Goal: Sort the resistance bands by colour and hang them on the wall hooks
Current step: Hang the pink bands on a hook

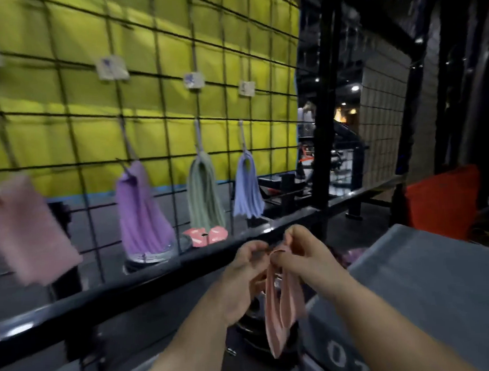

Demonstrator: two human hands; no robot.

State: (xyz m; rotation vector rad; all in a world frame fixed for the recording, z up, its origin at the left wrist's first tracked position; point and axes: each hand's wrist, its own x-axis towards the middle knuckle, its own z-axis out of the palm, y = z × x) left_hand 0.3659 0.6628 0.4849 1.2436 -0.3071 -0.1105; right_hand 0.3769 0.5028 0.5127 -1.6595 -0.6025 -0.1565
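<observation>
Pink resistance band (pixel 282 301): lower centre, pinched at its top by left hand (pixel 241 278) and right hand (pixel 305 258), apparently spread for hooking. Pink bundle (pixel 29 231), far left on wire grid (pixel 161 104), is judged its destination; purple bundle (pixel 143 209), green bundle (pixel 204 192) and blue bundle (pixel 247 190) are hung separately rightward.

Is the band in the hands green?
No, the band pinched by the left hand and right hand is pink.

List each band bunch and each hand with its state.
Loose pink fabric band: dangling, pinched at its top.
Left hand: pinches that band.
Right hand: pinches it too.
Pink band bunch, far left: hanging, blurred.
Purple band bunch: hanging.
Green band bunch: hanging.
Pale blue band bunch: hanging.
</observation>
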